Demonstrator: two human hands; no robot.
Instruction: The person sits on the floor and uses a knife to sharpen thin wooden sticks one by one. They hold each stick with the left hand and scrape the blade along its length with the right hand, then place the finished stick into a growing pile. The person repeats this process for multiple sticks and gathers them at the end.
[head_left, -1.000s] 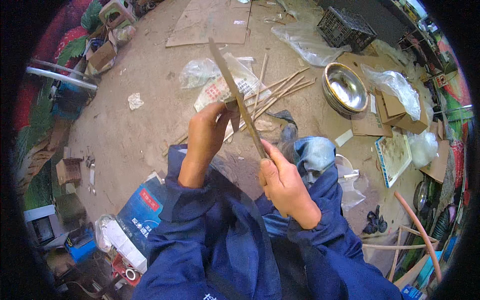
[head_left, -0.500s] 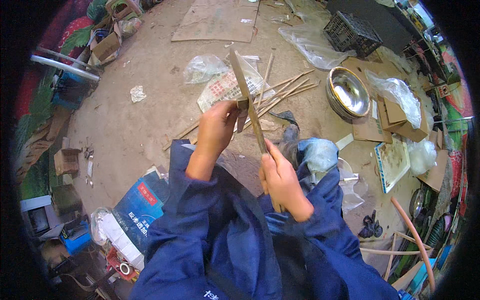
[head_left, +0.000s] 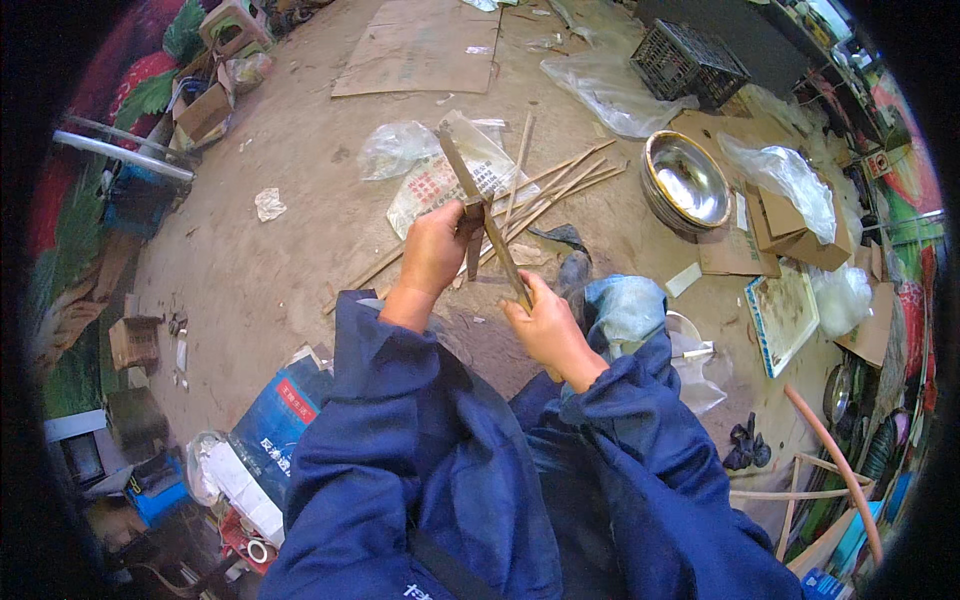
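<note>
A long narrow wooden strip (head_left: 460, 165) slants across the middle, its far end up and to the left. My right hand (head_left: 553, 330) is closed around its near end. My left hand (head_left: 432, 255) is closed farther up, beside the strip, on a short dark flat piece (head_left: 474, 262) that points down and rests against the strip; its exact kind does not show. Part of that piece is hidden by my fingers. Beyond my hands, several thin wooden strips (head_left: 565, 190) lie loosely crossed on the floor, next to a printed plastic sheet (head_left: 415, 195).
Stacked metal bowls (head_left: 687, 180) stand at the right, with a black crate (head_left: 690, 60) behind them. A cardboard sheet (head_left: 415, 50) lies far ahead. A white tray (head_left: 783, 318) and a bent orange pipe (head_left: 830, 460) are at right; a blue printed bag (head_left: 275, 425) lies at left.
My right hand has moved slightly forward and left. The held strip's far end has come nearer and shifted left. The whole view has turned a little.
</note>
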